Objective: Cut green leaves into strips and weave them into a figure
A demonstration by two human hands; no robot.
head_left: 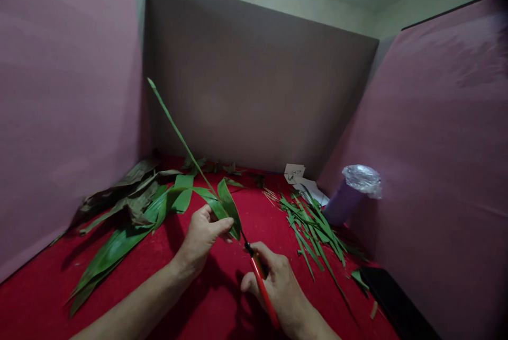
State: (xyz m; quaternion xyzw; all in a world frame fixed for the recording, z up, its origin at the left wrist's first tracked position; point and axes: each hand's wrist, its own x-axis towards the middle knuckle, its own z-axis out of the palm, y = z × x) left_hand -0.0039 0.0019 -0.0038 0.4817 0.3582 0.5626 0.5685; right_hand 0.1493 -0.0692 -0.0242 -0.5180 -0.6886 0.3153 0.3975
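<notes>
My left hand (204, 231) pinches a folded green leaf (230, 205) between thumb and fingers, above the red cloth. From the leaf a long thin green stem (174, 125) slants up to the far left. In my right hand (280, 276) is a pair of red-handled shears (262, 287), their dark tip close to the lower end of the leaf. Whether the blades touch the leaf, I cannot tell. Part of the shears is hidden behind my fingers.
Broad green leaves (115, 247) and dried brown leaves (119, 191) lie left. To the right are cut green strips (317, 229), white paper (311, 190), a purple container with a plastic-wrapped top (343, 205), and a black flat object (397, 303). Pink panels (59, 91) enclose the sides.
</notes>
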